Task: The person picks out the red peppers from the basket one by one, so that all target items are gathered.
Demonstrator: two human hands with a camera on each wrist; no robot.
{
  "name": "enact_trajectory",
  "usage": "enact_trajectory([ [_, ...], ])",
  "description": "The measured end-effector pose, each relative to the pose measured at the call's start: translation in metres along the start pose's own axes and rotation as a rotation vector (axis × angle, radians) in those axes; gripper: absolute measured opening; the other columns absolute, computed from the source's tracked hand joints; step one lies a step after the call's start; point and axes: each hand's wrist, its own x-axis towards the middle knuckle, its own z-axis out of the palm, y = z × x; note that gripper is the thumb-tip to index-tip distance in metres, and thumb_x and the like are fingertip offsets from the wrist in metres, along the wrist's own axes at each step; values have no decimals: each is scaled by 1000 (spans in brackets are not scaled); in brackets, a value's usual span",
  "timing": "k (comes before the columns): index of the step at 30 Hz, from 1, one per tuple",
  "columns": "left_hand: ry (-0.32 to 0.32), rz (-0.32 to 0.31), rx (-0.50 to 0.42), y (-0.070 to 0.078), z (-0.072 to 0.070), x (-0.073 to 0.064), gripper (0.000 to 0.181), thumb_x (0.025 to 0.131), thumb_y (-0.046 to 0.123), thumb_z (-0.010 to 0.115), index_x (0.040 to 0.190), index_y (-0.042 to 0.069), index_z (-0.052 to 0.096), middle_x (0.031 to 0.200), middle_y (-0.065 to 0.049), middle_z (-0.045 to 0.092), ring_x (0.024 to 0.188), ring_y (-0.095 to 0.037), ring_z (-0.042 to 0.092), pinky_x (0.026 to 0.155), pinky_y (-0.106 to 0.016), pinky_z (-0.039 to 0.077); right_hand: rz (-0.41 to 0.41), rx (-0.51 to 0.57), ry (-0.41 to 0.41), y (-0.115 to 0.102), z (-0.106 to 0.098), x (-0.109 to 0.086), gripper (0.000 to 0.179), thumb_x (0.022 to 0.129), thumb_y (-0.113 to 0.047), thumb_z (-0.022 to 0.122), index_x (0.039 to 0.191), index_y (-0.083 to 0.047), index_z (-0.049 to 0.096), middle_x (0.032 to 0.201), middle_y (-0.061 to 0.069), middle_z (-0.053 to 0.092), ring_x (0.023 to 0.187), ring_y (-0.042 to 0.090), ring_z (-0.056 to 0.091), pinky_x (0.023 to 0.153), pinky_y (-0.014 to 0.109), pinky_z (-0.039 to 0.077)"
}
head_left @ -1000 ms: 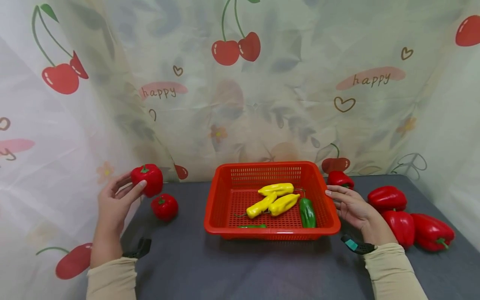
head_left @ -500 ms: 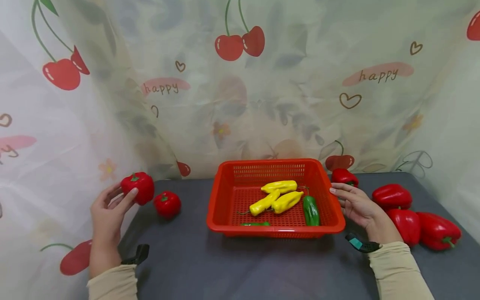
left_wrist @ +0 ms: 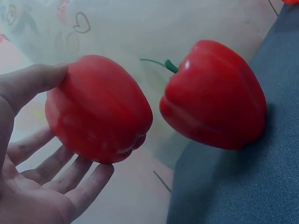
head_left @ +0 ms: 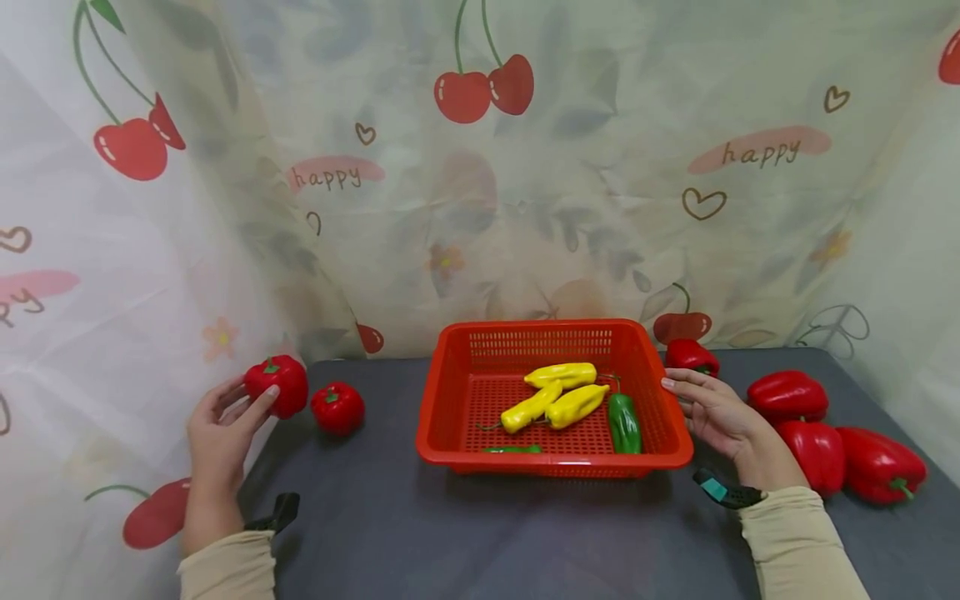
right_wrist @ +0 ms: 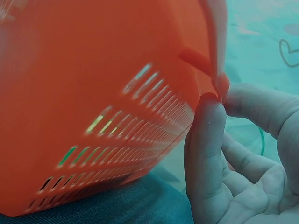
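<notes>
My left hand point(head_left: 221, 429) holds a red bell pepper point(head_left: 277, 386) between thumb and fingertips at the table's left edge. In the left wrist view, that pepper point(left_wrist: 100, 109) hangs tilted beside a second red bell pepper point(left_wrist: 215, 98), with a small gap between them. The second pepper point(head_left: 338, 409) rests on the table. My right hand point(head_left: 723, 421) is at the right side of a red plastic basket point(head_left: 555, 460). Thumb and forefinger pinch the basket's rim point(right_wrist: 222, 86) in the right wrist view. Inside lie several yellow peppers point(head_left: 577, 407) and green peppers point(head_left: 624, 423), one partly hidden by the front wall.
Several more red bell peppers point(head_left: 883, 465) lie on the right of the table, one of them point(head_left: 692, 357) behind my right hand. A dark grey cloth point(head_left: 480, 542) covers the table. Printed curtains point(head_left: 525, 208) hang along the back and both sides.
My left hand has lowered the held bell pepper and shifted it slightly left, down to about the height of the second pepper. The right hand stays on the basket rim.
</notes>
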Motion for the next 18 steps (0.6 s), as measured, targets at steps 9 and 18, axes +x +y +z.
enact_trajectory([
  [9, 18, -16, 19, -9, 2, 4, 76, 88, 34, 88, 154, 21, 51, 151, -3, 52, 110, -4, 61, 74, -12, 58, -10, 15, -11, 0, 0, -1, 20, 112, -17, 55, 125, -24, 68, 116, -6, 80, 97, 14, 77, 86, 35, 65],
  [18, 64, 40, 63, -18, 5, 6, 72, 89, 34, 87, 151, 20, 54, 149, -4, 54, 110, -6, 60, 72, -7, 54, -21, 18, -27, 3, -1, 1, 22, 112, -16, 53, 125, -24, 68, 116, -6, 80, 98, 14, 78, 86, 35, 65],
])
